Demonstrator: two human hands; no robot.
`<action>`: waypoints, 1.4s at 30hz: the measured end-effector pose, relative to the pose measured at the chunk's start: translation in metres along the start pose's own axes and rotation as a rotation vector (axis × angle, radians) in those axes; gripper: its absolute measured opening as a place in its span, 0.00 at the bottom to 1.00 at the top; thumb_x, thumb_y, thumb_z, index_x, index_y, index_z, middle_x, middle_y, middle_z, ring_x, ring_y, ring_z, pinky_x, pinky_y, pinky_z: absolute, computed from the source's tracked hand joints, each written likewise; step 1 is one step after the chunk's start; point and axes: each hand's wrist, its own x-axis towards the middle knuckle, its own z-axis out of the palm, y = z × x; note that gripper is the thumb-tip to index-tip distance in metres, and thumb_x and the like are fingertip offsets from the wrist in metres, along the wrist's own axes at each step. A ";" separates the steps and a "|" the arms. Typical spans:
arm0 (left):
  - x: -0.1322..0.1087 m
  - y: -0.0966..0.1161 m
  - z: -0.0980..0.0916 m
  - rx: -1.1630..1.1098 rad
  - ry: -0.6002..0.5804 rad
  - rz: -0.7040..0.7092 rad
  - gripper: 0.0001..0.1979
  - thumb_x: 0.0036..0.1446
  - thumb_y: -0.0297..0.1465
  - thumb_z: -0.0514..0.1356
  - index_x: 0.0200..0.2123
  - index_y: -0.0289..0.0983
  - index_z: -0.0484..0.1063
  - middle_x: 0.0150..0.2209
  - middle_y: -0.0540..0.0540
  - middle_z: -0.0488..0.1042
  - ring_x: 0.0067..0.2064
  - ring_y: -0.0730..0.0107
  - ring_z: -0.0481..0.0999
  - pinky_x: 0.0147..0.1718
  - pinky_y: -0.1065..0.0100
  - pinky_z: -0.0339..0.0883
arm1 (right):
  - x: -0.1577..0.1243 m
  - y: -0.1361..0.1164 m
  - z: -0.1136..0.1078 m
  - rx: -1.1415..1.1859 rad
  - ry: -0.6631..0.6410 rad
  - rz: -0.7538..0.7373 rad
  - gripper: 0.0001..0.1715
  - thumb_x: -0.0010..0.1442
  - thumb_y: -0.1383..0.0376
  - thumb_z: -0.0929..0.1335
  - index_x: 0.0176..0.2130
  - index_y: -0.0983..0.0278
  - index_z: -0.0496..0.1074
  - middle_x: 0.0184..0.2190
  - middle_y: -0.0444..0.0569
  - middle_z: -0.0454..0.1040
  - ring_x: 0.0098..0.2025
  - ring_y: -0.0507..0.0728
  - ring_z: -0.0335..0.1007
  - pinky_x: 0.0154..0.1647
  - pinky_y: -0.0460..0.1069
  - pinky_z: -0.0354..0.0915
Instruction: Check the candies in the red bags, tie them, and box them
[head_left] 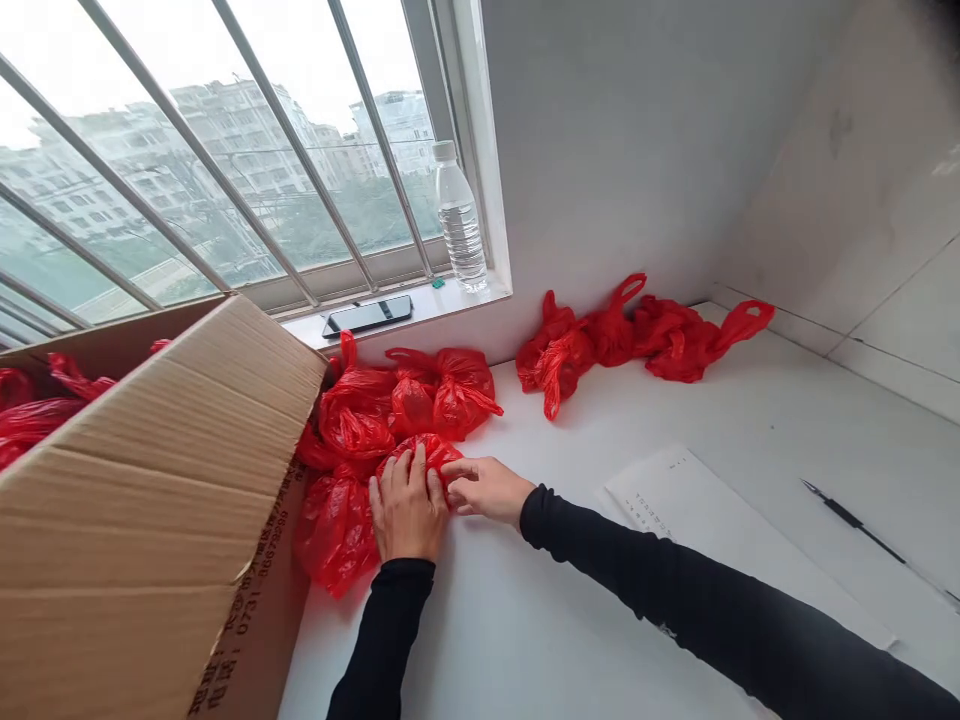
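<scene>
A knotted red plastic bag lies on the white tabletop, its contents hidden. My left hand rests on its near side with the fingers stretched over the plastic. From the right, my right hand curls its fingers at the same bag's edge and appears to pinch it; the fingertips are partly hidden. Close by on the left sits another red bag. Behind these, more tied red bags press together against the wall below the sill.
At left stands an open cardboard box with red bags inside. The sill holds a phone and a water bottle. Several red bags line the back wall. Paper and a pen lie at right.
</scene>
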 end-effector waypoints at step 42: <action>-0.189 0.143 -0.081 -0.550 -0.197 -0.067 0.17 0.63 0.34 0.62 0.55 0.45 0.73 0.53 0.40 0.74 0.55 0.51 0.72 0.53 0.48 0.69 | -0.246 0.000 -0.069 0.536 0.121 0.172 0.17 0.66 0.54 0.70 0.47 0.59 0.63 0.41 0.47 0.79 0.44 0.58 0.77 0.52 0.58 0.70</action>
